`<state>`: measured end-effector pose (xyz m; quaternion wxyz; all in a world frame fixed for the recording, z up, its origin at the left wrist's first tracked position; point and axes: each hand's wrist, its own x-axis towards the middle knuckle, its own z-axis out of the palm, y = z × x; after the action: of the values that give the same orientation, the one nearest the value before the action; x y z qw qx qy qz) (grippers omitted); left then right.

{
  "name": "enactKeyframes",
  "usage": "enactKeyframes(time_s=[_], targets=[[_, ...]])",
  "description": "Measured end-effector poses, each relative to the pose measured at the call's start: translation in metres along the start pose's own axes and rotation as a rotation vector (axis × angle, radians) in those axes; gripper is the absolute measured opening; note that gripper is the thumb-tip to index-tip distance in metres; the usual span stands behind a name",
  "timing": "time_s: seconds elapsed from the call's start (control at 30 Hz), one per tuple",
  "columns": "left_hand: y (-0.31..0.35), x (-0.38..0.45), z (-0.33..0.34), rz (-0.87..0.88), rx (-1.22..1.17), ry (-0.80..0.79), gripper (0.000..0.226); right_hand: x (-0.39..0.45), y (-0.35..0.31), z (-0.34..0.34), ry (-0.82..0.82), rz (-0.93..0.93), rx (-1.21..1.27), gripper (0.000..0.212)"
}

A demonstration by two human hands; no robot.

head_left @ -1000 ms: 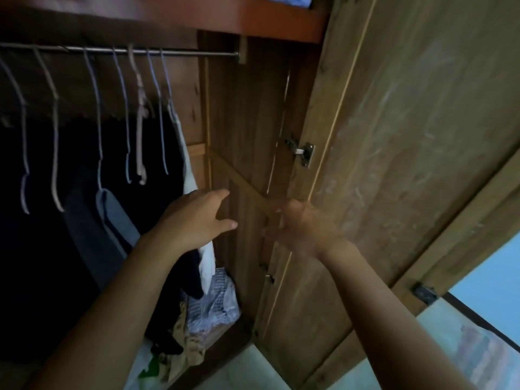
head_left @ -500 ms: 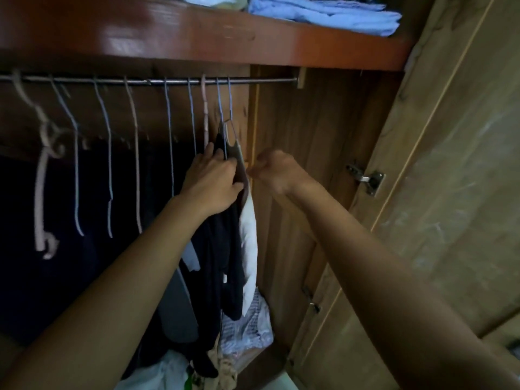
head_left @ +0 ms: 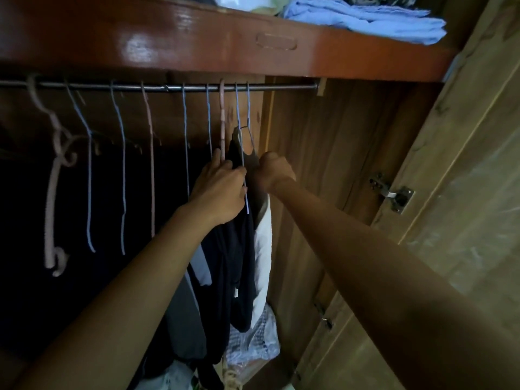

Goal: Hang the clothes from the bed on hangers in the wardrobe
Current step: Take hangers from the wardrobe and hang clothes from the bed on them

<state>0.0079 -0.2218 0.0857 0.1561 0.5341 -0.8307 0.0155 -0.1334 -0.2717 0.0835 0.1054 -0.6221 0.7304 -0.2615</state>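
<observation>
Now both hands have risen to the thin metal rail's right end: the left hand pinches a blue wire hanger, the right hand curls into the dark hanging garment, likely freeing a hanger.

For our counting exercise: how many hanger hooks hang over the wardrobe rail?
9. Left to right along the rail: pink, three spaced out, then five crowded above the hands. More may hang beyond the left edge.
</observation>
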Motion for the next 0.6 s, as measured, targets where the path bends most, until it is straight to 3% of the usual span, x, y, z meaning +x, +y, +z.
enactKeyframes(time_s=[0.2, 0.6], targets=[[0.000, 0.003, -0.005, 0.001, -0.040, 0.084, 0.038, -0.002, 0.008, -0.004, 0.193, 0.041, 0.037, 0.033], [0.013, 0.000, -0.009, -0.008, -0.128, 0.169, 0.044, -0.005, 0.042, -0.053, 0.333, 0.014, 0.020, 0.026]])
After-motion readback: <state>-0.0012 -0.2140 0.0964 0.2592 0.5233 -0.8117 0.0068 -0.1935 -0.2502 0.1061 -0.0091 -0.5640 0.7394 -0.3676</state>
